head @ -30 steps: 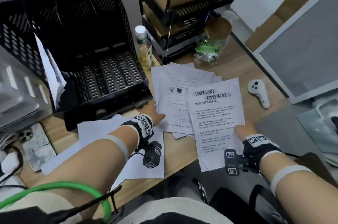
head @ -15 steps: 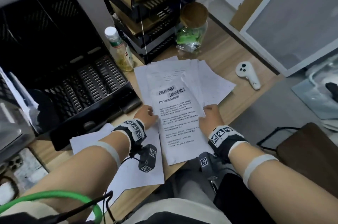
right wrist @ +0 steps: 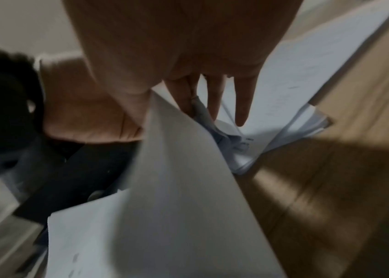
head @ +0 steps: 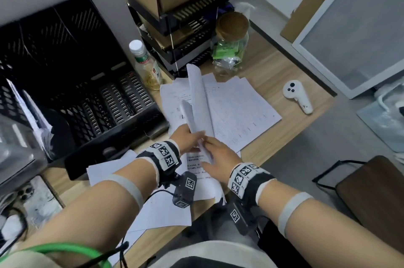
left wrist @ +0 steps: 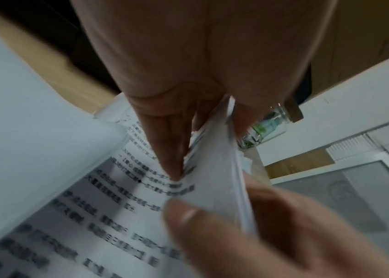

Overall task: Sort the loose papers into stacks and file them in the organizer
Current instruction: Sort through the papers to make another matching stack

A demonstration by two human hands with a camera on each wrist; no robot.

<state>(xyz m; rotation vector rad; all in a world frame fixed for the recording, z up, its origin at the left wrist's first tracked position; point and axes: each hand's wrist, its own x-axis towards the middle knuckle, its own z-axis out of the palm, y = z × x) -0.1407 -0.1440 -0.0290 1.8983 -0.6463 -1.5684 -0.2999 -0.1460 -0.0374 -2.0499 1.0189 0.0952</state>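
A bundle of white sheets (head: 196,101) stands lifted on edge, curling upward over the desk. My left hand (head: 192,136) pinches its lower end, with the paper (left wrist: 217,154) between thumb and fingers. From the right, my right hand (head: 209,145) grips the same end, its thumb (left wrist: 183,214) on the paper and its fingers (right wrist: 241,105) behind it. A flat pile of printed papers (head: 238,114) lies just beyond. A printed sheet (head: 196,169) and blank sheets (head: 166,211) lie under my wrists. The black mesh organizer (head: 91,92) stands at the left, with a few papers (head: 28,110) in its left slot.
A small bottle (head: 146,66) stands between the organizer and stacked black trays (head: 192,16) holding cardboard. Behind the papers is a cork-lidded glass jar (head: 231,49), and a white controller (head: 297,97) lies near the desk's right edge. A phone (head: 30,197) lies at the front left.
The top printed sheets lay flat under both hands; now both hands have come together and raised them on edge. The view has shifted left and down.
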